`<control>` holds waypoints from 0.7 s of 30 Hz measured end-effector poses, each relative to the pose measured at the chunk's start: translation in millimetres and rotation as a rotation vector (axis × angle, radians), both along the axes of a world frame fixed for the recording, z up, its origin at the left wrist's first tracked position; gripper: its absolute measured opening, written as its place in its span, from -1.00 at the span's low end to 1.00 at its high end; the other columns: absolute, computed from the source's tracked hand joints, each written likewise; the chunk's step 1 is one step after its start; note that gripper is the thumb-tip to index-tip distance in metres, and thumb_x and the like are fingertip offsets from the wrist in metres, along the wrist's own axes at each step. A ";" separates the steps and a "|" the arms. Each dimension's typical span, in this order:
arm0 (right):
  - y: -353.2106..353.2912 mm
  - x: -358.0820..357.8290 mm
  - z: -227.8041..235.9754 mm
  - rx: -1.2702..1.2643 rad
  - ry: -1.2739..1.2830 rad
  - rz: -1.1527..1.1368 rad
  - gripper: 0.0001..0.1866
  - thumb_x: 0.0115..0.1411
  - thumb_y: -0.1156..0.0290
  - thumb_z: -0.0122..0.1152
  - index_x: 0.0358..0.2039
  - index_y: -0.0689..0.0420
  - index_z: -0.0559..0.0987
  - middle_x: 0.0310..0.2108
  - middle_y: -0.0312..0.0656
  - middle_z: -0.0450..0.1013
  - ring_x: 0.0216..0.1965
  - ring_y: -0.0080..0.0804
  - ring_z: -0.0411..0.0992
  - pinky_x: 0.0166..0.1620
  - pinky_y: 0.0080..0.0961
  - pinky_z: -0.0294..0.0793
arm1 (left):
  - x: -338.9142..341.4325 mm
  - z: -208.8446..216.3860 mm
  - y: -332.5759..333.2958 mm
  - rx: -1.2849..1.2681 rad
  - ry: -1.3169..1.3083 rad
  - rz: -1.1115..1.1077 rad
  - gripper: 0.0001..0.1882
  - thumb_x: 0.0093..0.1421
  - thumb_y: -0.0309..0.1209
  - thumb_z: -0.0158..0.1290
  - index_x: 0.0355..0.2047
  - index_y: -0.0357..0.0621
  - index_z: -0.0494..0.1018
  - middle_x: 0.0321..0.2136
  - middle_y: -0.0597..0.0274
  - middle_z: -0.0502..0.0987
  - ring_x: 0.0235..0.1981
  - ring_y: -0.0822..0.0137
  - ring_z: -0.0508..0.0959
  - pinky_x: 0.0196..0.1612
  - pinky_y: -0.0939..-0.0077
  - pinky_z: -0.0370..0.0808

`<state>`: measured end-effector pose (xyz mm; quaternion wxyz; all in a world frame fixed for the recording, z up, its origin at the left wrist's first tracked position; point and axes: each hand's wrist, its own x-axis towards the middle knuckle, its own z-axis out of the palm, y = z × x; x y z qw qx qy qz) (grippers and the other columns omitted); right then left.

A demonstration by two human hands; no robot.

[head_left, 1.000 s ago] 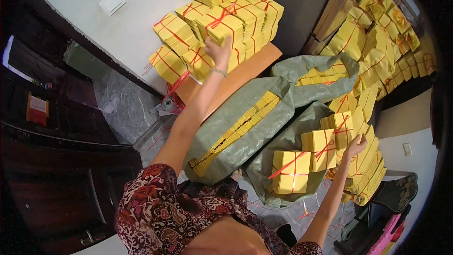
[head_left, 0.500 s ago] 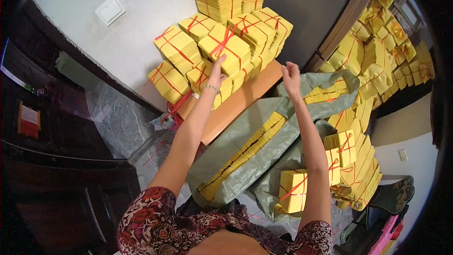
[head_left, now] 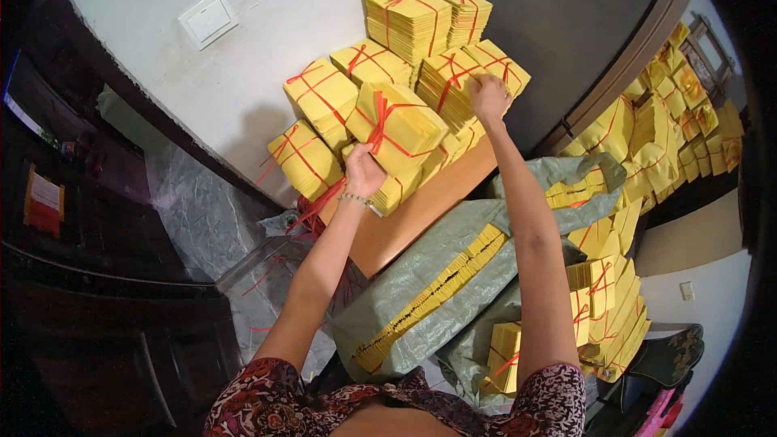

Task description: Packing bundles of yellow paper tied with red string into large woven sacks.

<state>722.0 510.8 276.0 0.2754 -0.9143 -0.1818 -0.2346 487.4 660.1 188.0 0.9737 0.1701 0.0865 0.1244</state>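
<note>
Bundles of yellow paper tied crosswise with red ribbon are piled on an orange-brown board or box (head_left: 421, 222) against the wall. My left hand (head_left: 364, 171) grips the near edge of a front bundle (head_left: 398, 128), which tilts on the pile; the thumb lies by the ribbon and the other fingers are partly hidden beneath it. Farther right, my right hand (head_left: 490, 99) has its fingers curled at the near corner of another tied bundle (head_left: 450, 79). Its fingertips are partly hidden there. A smaller bundle (head_left: 306, 160) sits at the pile's left end.
A grey-green woven sack (head_left: 441, 311) with a long row of yellow paper showing lies in front of me. More tied bundles (head_left: 619, 316) stack up at the right. Loose red ribbons (head_left: 312, 210) hang left of the board. A dark door (head_left: 89, 340) stands at the left.
My right hand has moved from open air above the sack to the corner of a bundle. The bundle at my left hand has tilted and shifted slightly, and the view has moved.
</note>
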 end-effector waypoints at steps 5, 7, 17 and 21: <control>33.4 -16.0 8.8 -0.115 -0.048 0.010 -0.80 0.07 0.25 0.12 -0.37 0.03 0.61 -0.31 -0.18 0.48 -0.21 -0.17 0.42 -0.05 -0.16 0.25 | 9.3 3.6 18.0 0.099 0.208 -0.012 -0.25 0.03 0.12 0.07 0.10 -0.08 0.21 0.07 0.23 0.31 0.09 0.26 0.28 0.16 0.25 0.19; 26.4 -10.4 0.3 -0.136 -0.064 -0.034 -0.81 0.04 0.24 0.15 -0.38 0.04 0.60 -0.28 -0.15 0.46 -0.18 -0.18 0.40 -0.08 -0.20 0.29 | 13.1 4.8 12.4 0.147 0.203 -0.014 -0.27 0.05 0.10 0.06 0.10 -0.08 0.22 0.07 0.24 0.32 0.09 0.26 0.28 0.15 0.25 0.20; 21.4 -10.3 8.0 -0.429 -0.019 0.047 -0.80 -0.14 0.22 0.14 -0.60 0.08 0.58 -0.53 -0.14 0.49 -0.45 -0.26 0.48 -0.43 -0.43 0.43 | -1.1 -5.6 9.3 -0.027 0.095 -0.027 -0.29 0.06 0.06 -0.03 0.15 -0.03 0.18 0.15 0.17 0.21 0.17 0.09 0.17 0.21 0.01 0.05; 17.6 -40.2 1.8 -0.090 -0.194 0.111 -0.87 -0.19 0.45 0.13 -0.57 0.23 0.49 -0.54 -0.03 0.41 -0.45 -0.14 0.43 -0.41 -0.26 0.38 | 23.5 7.8 -11.0 0.216 0.185 0.096 -0.20 0.07 0.29 -0.19 0.18 0.06 0.13 0.18 0.28 0.17 0.18 0.17 0.17 0.20 0.10 0.10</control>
